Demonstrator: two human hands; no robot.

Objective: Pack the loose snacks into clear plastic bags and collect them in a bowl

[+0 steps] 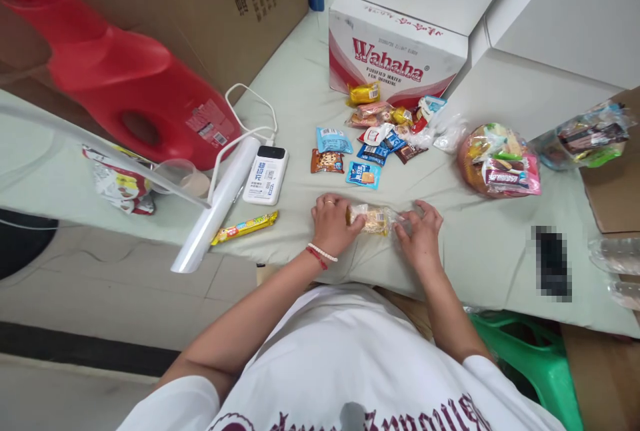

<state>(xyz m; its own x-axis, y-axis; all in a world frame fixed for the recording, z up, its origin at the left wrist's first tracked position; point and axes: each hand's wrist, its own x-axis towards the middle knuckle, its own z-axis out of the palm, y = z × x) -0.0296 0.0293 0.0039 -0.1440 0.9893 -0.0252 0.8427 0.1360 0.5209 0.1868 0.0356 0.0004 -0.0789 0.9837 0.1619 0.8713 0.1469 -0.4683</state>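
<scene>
A clear-wrapped snack packet (375,219) with yellow edges and pale golden pieces inside lies on the cloth-covered table in front of me. My left hand (334,224) is closed on its left end, thumb over the wrapper. At the other end, the thumb and forefinger of my right hand (423,232) pinch the clear edge of the wrapper, its other fingers loosely bent. Just beyond the packet are a blue snack sachet (363,175), a brown sachet (327,161) and a light blue sachet (334,140). Further back is a loose pile of small wrapped snacks (373,114).
Left of my hands are a yellow snack stick (245,227), a white power bank (267,176) with a cable, a lamp (215,208) and a big red jug (135,91). A Wahaha carton (395,51) stands behind. To the right are a filled snack basket (473,174) and a pixelated dark object (551,263).
</scene>
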